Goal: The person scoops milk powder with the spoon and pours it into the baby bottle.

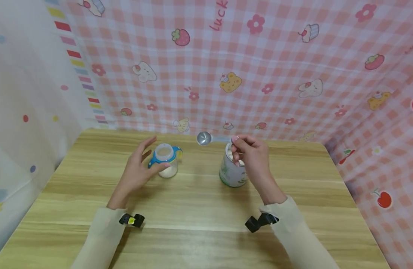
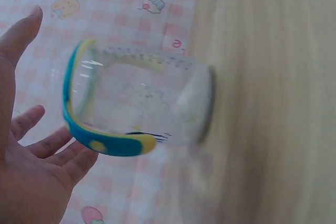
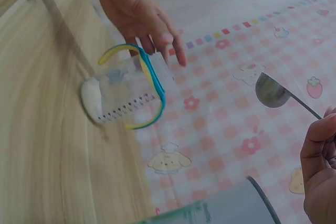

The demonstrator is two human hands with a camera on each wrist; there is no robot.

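A clear baby bottle (image 1: 169, 169) with a blue-and-yellow handle ring stands upright on the table, its mouth uncovered and white powder at its bottom. Around its left side my left hand (image 1: 135, 172) is spread, thumb in front and fingers behind; whether it touches the bottle I cannot tell. My right hand (image 1: 255, 155) pinches the handle end of a measuring spoon (image 1: 204, 138). The spoon's round metal bowl (image 3: 273, 92) points left, in the air between bottle and can. Below the right hand stands an open white-and-green can (image 1: 231, 173) with pale powder inside, partly hidden by the fingers.
The wood-grain table (image 1: 199, 235) carries the bottle on the left and the can on the right. A pink checked cloth (image 1: 206, 74) hangs behind the table's back edge and along the right side. Black wrist cameras (image 1: 132, 220) sit on both sleeves.
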